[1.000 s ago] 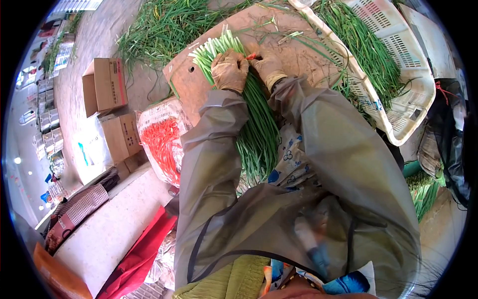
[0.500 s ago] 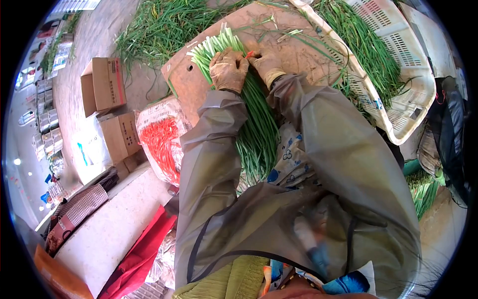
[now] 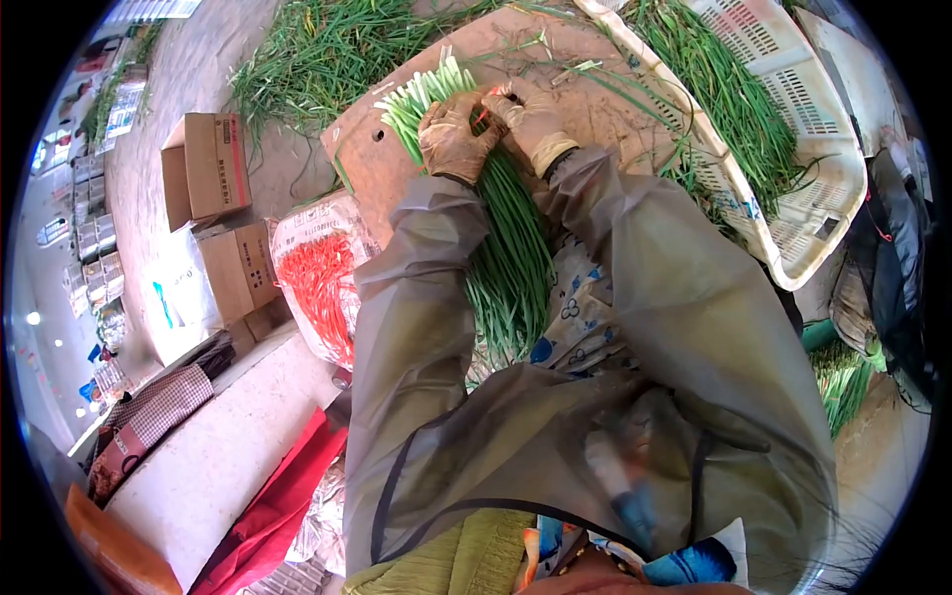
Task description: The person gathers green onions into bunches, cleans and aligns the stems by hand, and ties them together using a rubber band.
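A bunch of garlic chives (image 3: 506,253), pale stem ends pointing away from me, lies across a brown board (image 3: 615,109) and down toward my lap. My gloved left hand (image 3: 456,139) is closed over the bunch just below the pale ends. Close to it, on the right side of the bunch, my gloved right hand (image 3: 533,124) pinches a thin red tie (image 3: 483,116) between its fingers. Part of the tie is hidden by the hands and chives.
Red ties (image 3: 319,283) lie in an open plastic bag at the left. Cardboard boxes (image 3: 220,164) stand beyond it. Loose chives (image 3: 337,64) are heaped on the ground ahead. A white perforated crate (image 3: 838,188) holding more chives is at the right.
My right hand has rotated and lifted slightly, drawing the red tie up near the left fingers. My left hand's fingers have shifted a little on the bunch.
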A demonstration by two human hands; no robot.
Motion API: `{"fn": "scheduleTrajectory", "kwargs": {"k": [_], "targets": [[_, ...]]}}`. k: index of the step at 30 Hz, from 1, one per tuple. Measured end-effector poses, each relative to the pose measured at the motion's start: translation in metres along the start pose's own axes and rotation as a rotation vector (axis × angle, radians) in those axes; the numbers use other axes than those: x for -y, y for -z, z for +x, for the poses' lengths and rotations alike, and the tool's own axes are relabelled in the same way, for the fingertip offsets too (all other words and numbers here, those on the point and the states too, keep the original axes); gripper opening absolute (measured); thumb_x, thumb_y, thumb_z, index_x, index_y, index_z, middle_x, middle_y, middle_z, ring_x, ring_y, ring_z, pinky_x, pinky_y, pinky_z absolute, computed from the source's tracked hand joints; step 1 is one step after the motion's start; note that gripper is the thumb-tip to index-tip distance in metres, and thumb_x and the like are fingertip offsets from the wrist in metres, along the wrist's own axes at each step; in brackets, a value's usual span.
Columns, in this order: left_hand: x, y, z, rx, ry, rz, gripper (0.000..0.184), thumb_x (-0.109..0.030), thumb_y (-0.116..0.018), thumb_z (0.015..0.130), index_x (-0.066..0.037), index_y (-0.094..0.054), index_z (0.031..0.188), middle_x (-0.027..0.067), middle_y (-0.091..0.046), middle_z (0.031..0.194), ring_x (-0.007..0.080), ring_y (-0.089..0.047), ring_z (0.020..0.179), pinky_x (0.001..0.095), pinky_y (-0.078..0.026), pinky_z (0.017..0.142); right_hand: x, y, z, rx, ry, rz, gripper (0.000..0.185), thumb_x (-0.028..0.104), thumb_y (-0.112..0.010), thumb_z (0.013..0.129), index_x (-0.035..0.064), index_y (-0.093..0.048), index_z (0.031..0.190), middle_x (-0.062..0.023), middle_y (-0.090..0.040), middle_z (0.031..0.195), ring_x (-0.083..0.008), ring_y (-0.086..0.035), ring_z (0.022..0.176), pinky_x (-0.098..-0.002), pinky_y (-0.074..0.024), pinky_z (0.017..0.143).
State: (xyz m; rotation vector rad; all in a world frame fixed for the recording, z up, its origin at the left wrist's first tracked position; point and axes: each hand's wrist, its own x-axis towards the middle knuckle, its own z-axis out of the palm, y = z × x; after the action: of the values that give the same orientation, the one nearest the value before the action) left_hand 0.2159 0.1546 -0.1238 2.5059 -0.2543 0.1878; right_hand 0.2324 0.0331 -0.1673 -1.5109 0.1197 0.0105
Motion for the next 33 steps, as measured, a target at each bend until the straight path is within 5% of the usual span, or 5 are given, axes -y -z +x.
{"fn": "scheduleTrajectory", "kwargs": {"k": [10, 14, 22, 28, 33], "targets": [[-0.018, 0.026, -0.013, -0.044, -0.061, 0.421, 0.034, -0.032, -0.073, 0.064, -0.011, -0.064, 0.088, 0.0128, -0.052, 0.121, 0.0293, -0.043, 0.117, 0.0427, -0.024, 0.103, 0.042, 0.007, -0.005, -0.054, -0.284, 0.556, 0.009, 0.01, -0.058, 0.084, 0.0023, -0.055, 0.088, -0.0058, -0.059, 0.079, -0.0149, -0.059, 0.066, -0.0269, -0.0496, 0.06], [-0.028, -0.005, -0.049, 0.079, -0.229, -0.276, 0.037, -0.027, -0.065, 0.073, -0.017, -0.057, 0.108, 0.0096, -0.045, 0.129, 0.0242, -0.032, 0.127, 0.0406, -0.02, 0.106, 0.025, 0.022, 0.007, -0.084, -0.432, 0.845, 0.01, 0.011, -0.059, 0.084, 0.0045, -0.053, 0.087, -0.0093, -0.058, 0.078, -0.024, -0.061, 0.072, -0.037, -0.0543, 0.067], [-0.018, -0.067, -0.073, 0.051, -0.316, 0.079, 0.03, -0.019, -0.058, 0.076, -0.017, -0.06, 0.106, 0.0014, -0.059, 0.112, 0.0167, -0.053, 0.106, 0.0353, -0.035, 0.097, 0.14, -0.017, -0.028, 0.329, 0.057, 0.075, 0.012, 0.012, -0.058, 0.084, 0.0001, -0.056, 0.087, -0.0051, -0.056, 0.071, -0.0122, -0.056, 0.061, -0.0255, -0.048, 0.057], [-0.018, 0.045, -0.071, -0.309, 0.505, -1.269, 0.01, -0.007, -0.064, 0.08, -0.002, -0.062, 0.088, 0.0053, -0.062, 0.085, 0.014, -0.056, 0.078, 0.0269, -0.046, 0.075, 0.089, 0.056, 0.015, 0.022, 0.083, -0.321, 0.023, 0.025, -0.054, 0.086, 0.0037, -0.062, 0.091, -0.0047, -0.06, 0.077, -0.0154, -0.059, 0.073, -0.0283, -0.0463, 0.067], [0.056, 0.017, -0.083, 0.129, 0.523, -0.629, 0.06, -0.043, -0.054, 0.085, 0.0, -0.045, 0.125, 0.0103, -0.058, 0.11, 0.0211, -0.053, 0.099, 0.0326, -0.042, 0.085, -0.01, 0.057, -0.005, 0.84, 0.0, -1.227, 0.06, 0.054, -0.046, 0.083, 0.0041, -0.054, 0.114, -0.0165, -0.06, 0.105, -0.032, -0.056, 0.099, -0.038, -0.0426, 0.084]]}}
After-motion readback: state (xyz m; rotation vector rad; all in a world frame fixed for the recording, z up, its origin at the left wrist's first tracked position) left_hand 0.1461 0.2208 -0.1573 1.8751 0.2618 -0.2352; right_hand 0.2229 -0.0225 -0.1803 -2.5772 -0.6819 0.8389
